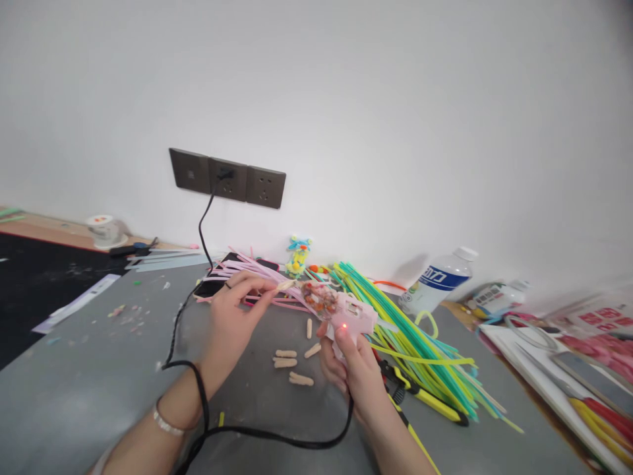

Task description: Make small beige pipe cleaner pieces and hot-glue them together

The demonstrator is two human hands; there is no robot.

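My right hand (352, 367) grips a pink hot glue gun (352, 317) with a small red light on, its nozzle pointing left. My left hand (237, 310) pinches a short beige fuzzy piece (285, 285) at the gun's tip. The gun's black cord (267, 433) loops over my left wrist and runs up to the wall socket (227, 179). Several more beige fuzzy pieces (291, 361) lie on the grey table (89, 369) below my hands.
Pink pipe cleaners (237, 269) lie behind my left hand; green and yellow ones (420, 330) fan out at right. A plastic water bottle (438, 280), yellow-handled pliers (425, 394), a small colourful figure (298, 256), a tape roll (103, 230) and trays at right surround the work area.
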